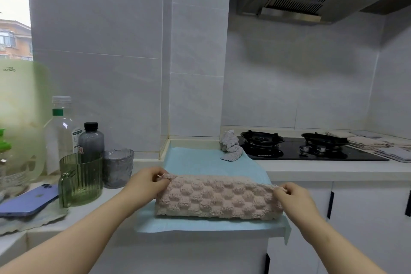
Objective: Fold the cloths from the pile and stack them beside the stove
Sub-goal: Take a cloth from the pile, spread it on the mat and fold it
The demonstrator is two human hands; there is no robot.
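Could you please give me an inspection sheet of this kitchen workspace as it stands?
Surface: white countertop with a blue mat spread on it.
Job's things: beige cloth resting on the mat; crumpled grey cloth at the left edge of the stove; folded cloths to its right.
Clutter: clear bottle, dark bottle, green pitcher, grey cup, phone, all at left.
Hands: left hand and right hand each pinch an upper corner of the beige cloth.
Cables: nothing seen.
Surroundings: tiled wall, range hood, window.

White counter [333, 168] with blue mat [200, 160], stove [293, 153]
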